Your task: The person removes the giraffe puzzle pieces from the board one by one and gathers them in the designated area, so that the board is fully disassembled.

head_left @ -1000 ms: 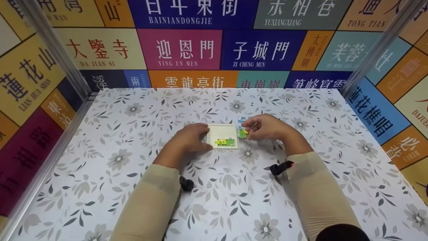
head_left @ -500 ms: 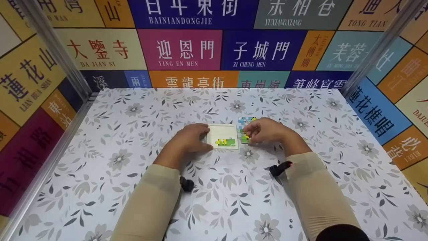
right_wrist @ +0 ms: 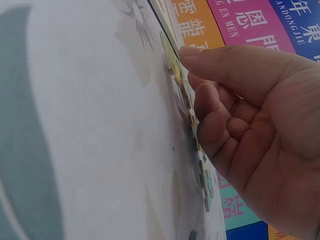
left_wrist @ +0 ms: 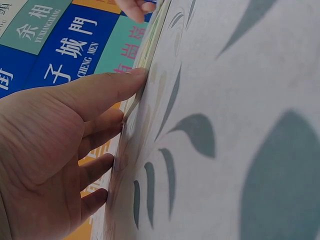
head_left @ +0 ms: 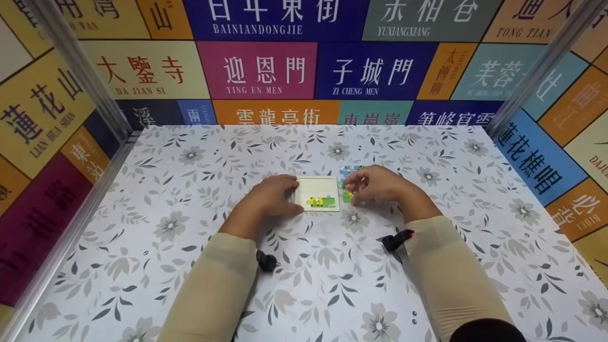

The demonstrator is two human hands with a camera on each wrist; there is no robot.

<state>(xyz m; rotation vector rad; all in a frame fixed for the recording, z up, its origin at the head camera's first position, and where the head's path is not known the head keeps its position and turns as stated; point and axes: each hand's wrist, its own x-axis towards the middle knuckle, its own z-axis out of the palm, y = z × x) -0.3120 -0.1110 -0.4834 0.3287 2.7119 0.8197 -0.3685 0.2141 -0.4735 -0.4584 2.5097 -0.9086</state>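
Note:
A small cream square puzzle tray lies on the table. Along its lower edge sits a strip of green and yellow jigsaw pieces. My left hand holds the tray by its left side, thumb near the lower corner, fingers at the upper one. Just right of the tray is a group of loose jigsaw pieces, coloured blue, green and yellow. Over them my right hand bends its fingers, partly hiding them. In the right wrist view the thumb is at the pieces; whether it pinches one is unclear.
White cloth with grey flowers and leaves covers the table. Colourful panels with printed characters stand behind and at both sides. A small black camera sits on each wrist, and a dark round object shows at the bottom right.
My right hand has shifted slightly down over the loose pieces, showing more of their upper part, with a black and yellow patch. My left hand and the tray have stayed in place.

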